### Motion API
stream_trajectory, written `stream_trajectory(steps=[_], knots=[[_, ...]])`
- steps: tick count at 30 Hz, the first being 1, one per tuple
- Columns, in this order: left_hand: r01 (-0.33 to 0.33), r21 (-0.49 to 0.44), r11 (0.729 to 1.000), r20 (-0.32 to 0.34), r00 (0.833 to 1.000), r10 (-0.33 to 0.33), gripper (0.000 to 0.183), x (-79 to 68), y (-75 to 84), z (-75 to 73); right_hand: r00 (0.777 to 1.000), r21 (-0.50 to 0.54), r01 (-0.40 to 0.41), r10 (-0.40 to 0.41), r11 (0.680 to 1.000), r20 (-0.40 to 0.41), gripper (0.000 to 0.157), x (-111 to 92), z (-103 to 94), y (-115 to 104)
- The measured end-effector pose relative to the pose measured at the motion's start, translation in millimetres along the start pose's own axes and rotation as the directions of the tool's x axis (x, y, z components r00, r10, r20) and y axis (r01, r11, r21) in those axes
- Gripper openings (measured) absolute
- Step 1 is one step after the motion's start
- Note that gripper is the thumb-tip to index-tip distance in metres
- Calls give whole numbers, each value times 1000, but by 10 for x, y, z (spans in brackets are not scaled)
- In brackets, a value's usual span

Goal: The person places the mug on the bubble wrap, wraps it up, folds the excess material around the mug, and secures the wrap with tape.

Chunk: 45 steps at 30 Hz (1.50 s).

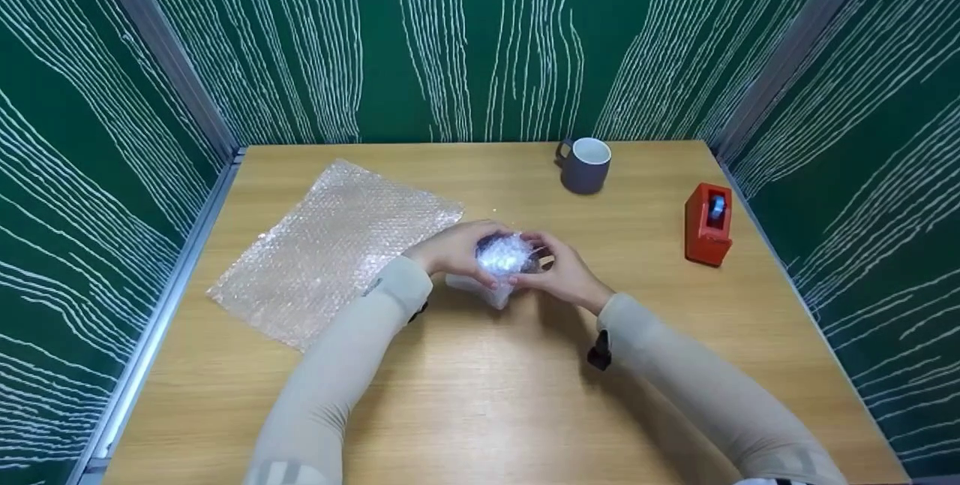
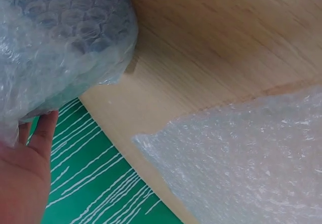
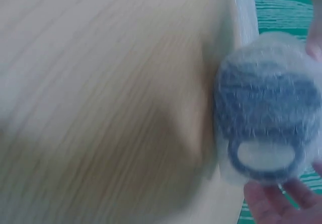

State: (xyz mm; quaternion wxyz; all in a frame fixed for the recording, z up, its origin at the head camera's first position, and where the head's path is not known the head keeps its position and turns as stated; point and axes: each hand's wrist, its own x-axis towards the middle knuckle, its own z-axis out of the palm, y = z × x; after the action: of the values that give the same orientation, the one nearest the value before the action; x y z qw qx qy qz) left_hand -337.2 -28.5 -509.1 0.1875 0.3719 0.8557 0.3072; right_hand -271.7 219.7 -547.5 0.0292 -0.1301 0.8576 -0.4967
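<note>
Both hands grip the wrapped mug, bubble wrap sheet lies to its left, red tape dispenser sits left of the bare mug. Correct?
One slip: the dispenser is right of the bare mug, not left; the head view shows it. The rest holds: left hand and right hand grip the wrapped mug, with the sheet to its left.

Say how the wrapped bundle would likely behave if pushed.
The wrapped bundle probably gives at the surface, since bubbles cover it. Its dark core with a handle-like loop is probably rigid. Its rounded side may let it roll.
</note>
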Motion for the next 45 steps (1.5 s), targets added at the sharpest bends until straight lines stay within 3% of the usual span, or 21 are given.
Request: stream_trajectory(steps=[4,10,23,32,45], knots=[[14,8,1000,-7,1000,-14,101,-6,-5,3,1000,2,25,-25,1000,-11,77,-1,-118,54],[36,4,999,0,999,-36,100,-12,-18,2,999,7,-10,10,1000,-32,80,2,-313,117],[62,-44,997,-6,998,-62,97,-15,-24,5,977,-38,-197,193,980,-85,90,-57,-840,287],[40,-60,997,-5,999,-40,99,13,-20,22,971,-9,-169,165,986,-173,85,-131,-1178,327],[62,-70,996,-15,998,-63,101,-3,-3,38,939,-16,-263,252,965,-233,96,-303,-1484,379]])
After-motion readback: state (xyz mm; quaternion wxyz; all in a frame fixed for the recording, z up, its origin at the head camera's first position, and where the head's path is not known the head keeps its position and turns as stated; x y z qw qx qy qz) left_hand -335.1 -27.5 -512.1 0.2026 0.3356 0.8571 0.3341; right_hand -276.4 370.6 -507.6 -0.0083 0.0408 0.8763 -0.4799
